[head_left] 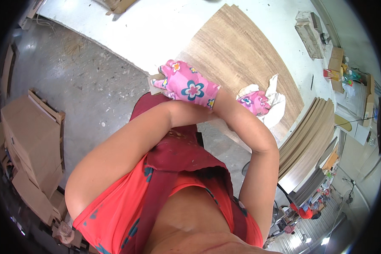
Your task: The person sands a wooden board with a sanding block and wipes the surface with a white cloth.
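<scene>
My arms are crossed, the right forearm passing over the left, and both hands wear pink gloves with a flower print. My right hand [189,86] is closed at the near left edge of a wood-grain board [237,46]. In its fingers is a small grey-beige piece [154,84], whose kind I cannot make out. My left hand [255,103] is further right, on the board, closed on a crumpled white cloth [277,103] that spreads out around it. Part of the left wrist is hidden beneath the right forearm.
The board lies on a white table [114,29]. Right of it stands a stack of wood-grain boards [311,135]. A whitish block [309,36] and an open cardboard box [336,63] are at the far right. Cardboard boxes [31,131] stand on the floor at left.
</scene>
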A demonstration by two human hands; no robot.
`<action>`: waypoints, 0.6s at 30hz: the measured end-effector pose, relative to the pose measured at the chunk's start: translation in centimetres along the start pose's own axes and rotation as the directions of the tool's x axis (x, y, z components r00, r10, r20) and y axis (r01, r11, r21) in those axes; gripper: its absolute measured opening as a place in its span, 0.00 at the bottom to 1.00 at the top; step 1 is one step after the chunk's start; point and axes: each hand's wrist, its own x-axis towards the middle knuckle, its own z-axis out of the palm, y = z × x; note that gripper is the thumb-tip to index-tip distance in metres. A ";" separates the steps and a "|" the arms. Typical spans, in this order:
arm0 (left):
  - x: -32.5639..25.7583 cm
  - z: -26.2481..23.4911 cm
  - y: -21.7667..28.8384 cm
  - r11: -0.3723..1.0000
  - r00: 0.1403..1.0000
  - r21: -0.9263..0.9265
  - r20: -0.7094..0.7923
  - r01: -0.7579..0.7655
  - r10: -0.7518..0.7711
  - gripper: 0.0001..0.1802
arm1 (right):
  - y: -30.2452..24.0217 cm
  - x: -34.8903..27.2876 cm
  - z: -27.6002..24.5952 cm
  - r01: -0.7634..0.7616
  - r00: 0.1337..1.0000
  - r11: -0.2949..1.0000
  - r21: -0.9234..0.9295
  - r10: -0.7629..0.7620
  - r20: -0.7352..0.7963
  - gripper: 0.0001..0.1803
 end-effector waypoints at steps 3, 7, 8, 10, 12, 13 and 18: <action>3.5 0.5 -1.6 0.976 0.986 0.147 0.035 -0.164 0.160 0.25 | 2.6 -0.8 -0.1 -0.060 0.998 0.993 -0.106 0.058 -0.016 0.14; 10.8 2.1 -2.9 0.797 0.889 0.454 -0.022 -0.398 0.457 0.26 | 10.0 0.0 -4.7 -0.403 0.915 0.908 -0.114 0.394 -0.092 0.15; 12.8 2.6 -3.0 0.747 0.865 0.516 -0.022 -0.420 0.501 0.26 | 12.1 0.4 -6.0 -0.485 0.874 0.863 -0.141 0.469 -0.128 0.16; 16.0 3.5 -3.3 0.663 0.831 0.608 -0.009 -0.437 0.556 0.26 | 17.1 0.3 -7.5 -0.665 0.744 0.703 -0.252 0.597 -0.301 0.18; 17.7 3.9 -3.4 0.625 0.820 0.648 0.001 -0.436 0.572 0.27 | 19.3 0.4 -9.3 -0.798 0.586 0.590 -0.122 0.713 -0.386 0.23; 18.5 4.2 -3.3 0.612 0.816 0.662 -0.001 -0.433 0.578 0.27 | 20.2 0.0 -9.6 -0.775 0.602 0.611 -0.164 0.633 -0.487 0.23; 19.7 4.2 -3.7 0.586 0.806 0.696 -0.018 -0.414 0.591 0.28 | 18.6 -0.1 -8.3 -0.815 0.551 0.553 -0.175 0.644 -0.530 0.24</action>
